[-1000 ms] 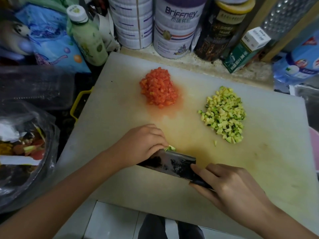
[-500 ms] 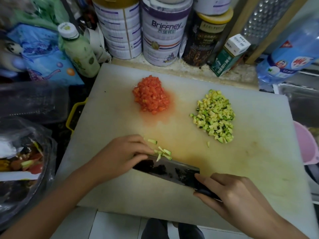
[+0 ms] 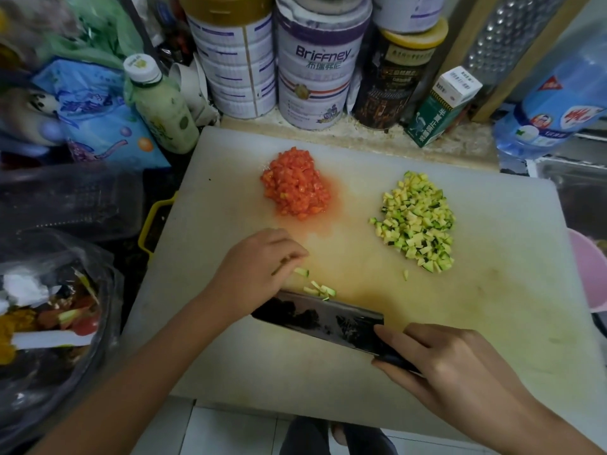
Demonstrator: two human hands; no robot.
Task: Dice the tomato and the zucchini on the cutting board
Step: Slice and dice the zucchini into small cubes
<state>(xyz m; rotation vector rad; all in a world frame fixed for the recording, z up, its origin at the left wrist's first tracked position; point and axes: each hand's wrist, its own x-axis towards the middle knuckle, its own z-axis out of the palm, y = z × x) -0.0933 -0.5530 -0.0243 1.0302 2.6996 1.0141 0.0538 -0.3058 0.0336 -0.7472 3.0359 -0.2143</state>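
Your left hand [image 3: 259, 267] over the cutting board [image 3: 492, 307], fingers loosely bent, gripping nothing, zucchini strips [image 3: 320, 290] just beside its fingertips and against the cleaver [image 3: 322, 318], your right hand [image 3: 460, 366] clamped on its handle, diced tomato [image 3: 295, 188] heaped beyond the left hand, diced zucchini [image 3: 418, 221] heaped further right.

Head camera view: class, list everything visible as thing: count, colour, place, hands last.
cutting board: one, white, centre
diced tomato: one pile, red, mid-board
diced zucchini: one pile, green-yellow, board's right
zucchini strips: a few, green, beside cleaver
cleaver: one, dark, board's near side
tins: at least three, white, behind board
jar: one, dark, yellow lid, beside tins
carton: one, green-white, behind board
bottle: one, pale green, far left
water bottle: one, blue, far right
grater: one, metal, far right
scrap bag: one, clear, left
left hand: one, beside the strips
right hand: one, grips cleaver
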